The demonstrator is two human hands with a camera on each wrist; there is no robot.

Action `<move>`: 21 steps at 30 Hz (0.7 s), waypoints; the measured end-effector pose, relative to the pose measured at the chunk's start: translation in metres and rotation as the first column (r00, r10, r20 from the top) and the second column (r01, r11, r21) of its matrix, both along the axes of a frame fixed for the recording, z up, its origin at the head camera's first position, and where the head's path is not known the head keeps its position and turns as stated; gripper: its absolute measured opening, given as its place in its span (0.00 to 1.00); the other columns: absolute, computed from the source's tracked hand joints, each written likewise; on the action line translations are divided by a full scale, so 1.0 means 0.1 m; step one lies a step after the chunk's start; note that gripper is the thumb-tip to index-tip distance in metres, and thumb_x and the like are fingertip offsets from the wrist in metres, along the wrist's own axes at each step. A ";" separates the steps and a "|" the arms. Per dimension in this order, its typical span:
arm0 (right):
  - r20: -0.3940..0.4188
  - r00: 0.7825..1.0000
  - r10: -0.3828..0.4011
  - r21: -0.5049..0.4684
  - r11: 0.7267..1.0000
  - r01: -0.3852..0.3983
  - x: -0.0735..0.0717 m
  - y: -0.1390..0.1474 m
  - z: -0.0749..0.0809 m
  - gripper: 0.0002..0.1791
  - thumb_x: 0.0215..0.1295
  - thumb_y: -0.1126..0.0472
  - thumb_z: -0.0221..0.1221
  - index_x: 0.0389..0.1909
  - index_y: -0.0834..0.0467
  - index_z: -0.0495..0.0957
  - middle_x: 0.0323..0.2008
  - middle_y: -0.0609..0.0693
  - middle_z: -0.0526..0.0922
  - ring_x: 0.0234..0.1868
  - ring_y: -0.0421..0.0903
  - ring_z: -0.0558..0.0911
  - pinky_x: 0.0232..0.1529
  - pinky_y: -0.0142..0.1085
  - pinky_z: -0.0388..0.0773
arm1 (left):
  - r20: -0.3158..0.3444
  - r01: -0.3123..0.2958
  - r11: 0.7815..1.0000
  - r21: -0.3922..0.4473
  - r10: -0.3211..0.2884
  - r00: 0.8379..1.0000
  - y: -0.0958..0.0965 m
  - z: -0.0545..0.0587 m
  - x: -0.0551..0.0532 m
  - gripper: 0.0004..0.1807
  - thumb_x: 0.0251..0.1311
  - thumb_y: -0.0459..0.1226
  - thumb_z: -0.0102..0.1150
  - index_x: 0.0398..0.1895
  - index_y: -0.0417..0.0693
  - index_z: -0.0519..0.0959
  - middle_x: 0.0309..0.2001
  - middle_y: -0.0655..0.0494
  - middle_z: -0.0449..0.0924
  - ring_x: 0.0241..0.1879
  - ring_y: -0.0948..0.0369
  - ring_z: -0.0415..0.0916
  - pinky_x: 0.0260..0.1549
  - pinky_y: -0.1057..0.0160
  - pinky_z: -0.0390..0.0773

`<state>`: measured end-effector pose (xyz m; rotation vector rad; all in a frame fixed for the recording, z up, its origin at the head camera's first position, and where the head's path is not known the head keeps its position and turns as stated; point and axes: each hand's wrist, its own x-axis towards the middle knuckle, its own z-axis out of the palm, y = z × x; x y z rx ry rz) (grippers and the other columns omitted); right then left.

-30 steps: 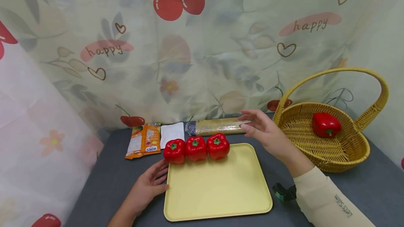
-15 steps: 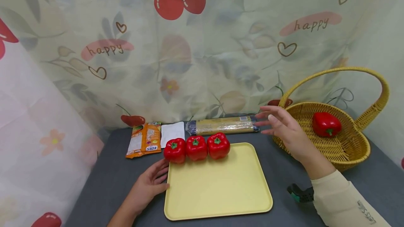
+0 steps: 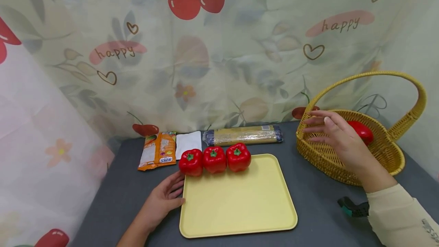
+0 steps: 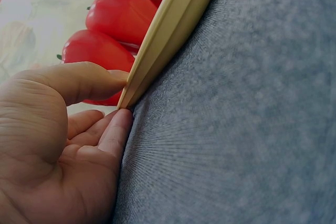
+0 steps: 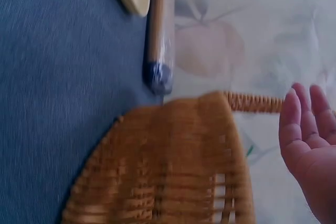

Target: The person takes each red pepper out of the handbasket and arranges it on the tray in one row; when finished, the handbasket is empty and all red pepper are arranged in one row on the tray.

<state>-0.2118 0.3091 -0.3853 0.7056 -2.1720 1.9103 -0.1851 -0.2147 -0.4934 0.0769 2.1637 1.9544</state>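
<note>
My left hand (image 3: 161,203) holds the left edge of a yellow tray (image 3: 238,205); in the left wrist view its thumb lies at the rim and its fingertips (image 4: 124,116) touch lower down, near the cloth. Three red bell peppers (image 3: 215,159) sit in a row along the tray's far edge, the leftmost just beyond my left fingers. My right hand (image 3: 343,140), fingers spread and holding nothing, hovers over the left side of a wicker basket (image 3: 329,169). Another red bell pepper (image 3: 363,132) lies inside the basket, partly hidden behind that hand.
Behind the tray lie an orange snack packet (image 3: 164,149), a white flat packet (image 3: 188,142) and a long clear-wrapped package (image 3: 243,135). The basket's tall handle (image 3: 370,74) arches above it. A patterned curtain (image 3: 223,68) hangs at the back of the dark tabletop (image 3: 116,197).
My right hand has moved right, from behind the tray's far right corner to over the basket. The left hand keeps its place at the tray, and the peppers stay put.
</note>
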 end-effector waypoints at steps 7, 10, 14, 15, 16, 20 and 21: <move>0.007 1.000 0.027 -0.095 0.995 -0.027 0.01 0.25 0.03 0.24 0.92 0.58 0.36 0.78 0.59 0.68 0.65 0.61 0.76 0.62 0.52 0.80 0.57 0.34 0.83 | 0.002 -0.003 1.000 -0.008 0.003 1.000 0.00 0.01 0.00 0.48 0.59 0.18 0.72 0.83 0.39 0.64 0.79 0.42 0.67 0.75 0.45 0.69 0.67 0.57 0.76; 0.019 1.000 0.025 -0.141 0.990 -0.022 0.01 0.34 0.04 0.24 0.92 0.57 0.36 0.78 0.58 0.68 0.65 0.59 0.77 0.63 0.52 0.80 0.57 0.34 0.83 | 0.003 -0.007 1.000 -0.009 0.007 1.000 0.00 0.01 0.00 0.48 0.59 0.19 0.72 0.83 0.39 0.65 0.79 0.42 0.67 0.75 0.45 0.69 0.67 0.56 0.76; 0.028 1.000 0.009 -0.188 0.982 -0.003 0.00 0.45 0.05 0.24 0.92 0.56 0.36 0.77 0.58 0.68 0.65 0.57 0.78 0.64 0.50 0.79 0.57 0.34 0.82 | 0.005 -0.011 1.000 -0.010 0.011 1.000 0.00 0.00 0.00 0.48 0.58 0.19 0.73 0.83 0.39 0.65 0.79 0.43 0.68 0.75 0.46 0.69 0.67 0.56 0.76; 0.024 1.000 0.006 -0.196 0.981 -0.001 0.00 0.48 0.04 0.24 0.92 0.56 0.35 0.77 0.59 0.67 0.65 0.57 0.79 0.64 0.50 0.79 0.57 0.34 0.82 | 0.005 -0.011 1.000 -0.011 0.011 1.000 0.00 0.00 0.00 0.48 0.58 0.19 0.73 0.83 0.39 0.65 0.79 0.43 0.68 0.74 0.46 0.69 0.67 0.56 0.76; 0.019 1.000 0.002 -0.204 0.979 0.002 -0.01 0.51 0.04 0.24 0.92 0.56 0.35 0.77 0.59 0.67 0.65 0.57 0.79 0.64 0.50 0.79 0.57 0.33 0.82 | 0.006 -0.011 1.000 -0.012 0.011 1.000 -0.01 0.00 0.00 0.48 0.58 0.19 0.73 0.83 0.39 0.65 0.79 0.43 0.68 0.74 0.46 0.69 0.67 0.56 0.76; -0.002 1.000 -0.018 -0.232 0.973 0.017 -0.03 0.64 0.02 0.25 0.93 0.55 0.34 0.77 0.60 0.67 0.64 0.56 0.81 0.63 0.49 0.79 0.56 0.33 0.82 | 0.003 -0.008 1.000 -0.013 0.008 1.000 -0.01 0.00 0.00 0.48 0.58 0.19 0.73 0.83 0.39 0.65 0.79 0.42 0.68 0.74 0.45 0.69 0.66 0.56 0.77; -0.002 1.000 -0.025 -0.247 0.969 0.024 -0.04 0.67 0.01 0.25 0.93 0.55 0.35 0.77 0.60 0.67 0.64 0.55 0.81 0.63 0.49 0.80 0.56 0.33 0.82 | 0.003 -0.007 1.000 -0.011 0.007 1.000 -0.01 0.00 0.00 0.48 0.58 0.19 0.73 0.83 0.39 0.64 0.79 0.42 0.67 0.75 0.45 0.69 0.66 0.57 0.77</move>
